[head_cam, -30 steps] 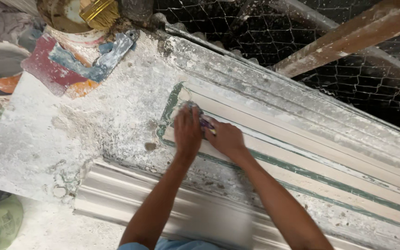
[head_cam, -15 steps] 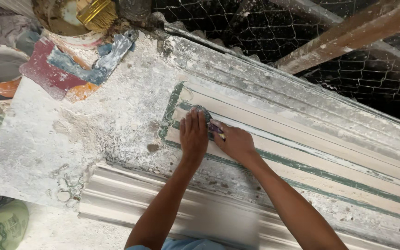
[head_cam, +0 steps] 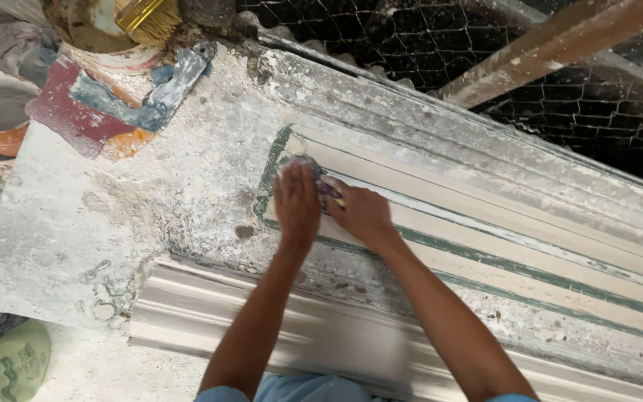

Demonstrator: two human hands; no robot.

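My left hand lies flat, palm down, on the left end of a long cream plaster strip that sits in a green-edged mould. A bit of grey shows under its fingertips. Right beside it, my right hand grips a small tool with a purple and yellow handle, its tip hidden under the left hand. Both forearms reach up from the bottom of the view.
The bench is crusted with white plaster. A white ribbed moulding runs along its near edge. At the top left stand a bucket with a yellow brush and a paint-stained board. Wire mesh and a wooden beam lie behind.
Both hands stay at the strip's left end, shifting only slightly over it. The view has moved a little.
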